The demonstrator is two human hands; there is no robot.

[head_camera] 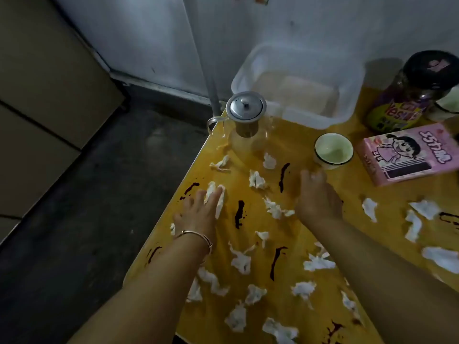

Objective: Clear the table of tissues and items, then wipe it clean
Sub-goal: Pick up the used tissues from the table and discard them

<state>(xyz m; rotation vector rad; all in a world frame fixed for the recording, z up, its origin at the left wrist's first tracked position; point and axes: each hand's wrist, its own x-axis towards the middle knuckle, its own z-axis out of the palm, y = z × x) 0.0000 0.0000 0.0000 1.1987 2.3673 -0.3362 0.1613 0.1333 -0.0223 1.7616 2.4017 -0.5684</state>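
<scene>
Several crumpled white tissues (240,259) and dark red streaks (239,214) are scattered over the yellow table (294,235). My left hand (200,212), with a bracelet at the wrist, lies near the table's left edge with straight fingers resting on one tissue (211,191). My right hand (319,196) reaches over the middle of the table, its blurred fingertips just short of a small green-white cup (334,150). A whitish bit shows at those fingertips; whether they hold it is unclear.
A glass teapot (246,125) with a metal lid stands at the far left corner. Behind it is a clear plastic tub (310,120). A pink cartoon box (407,155) and a dark-lidded jar (409,95) sit at the right. Dark floor lies left of the table.
</scene>
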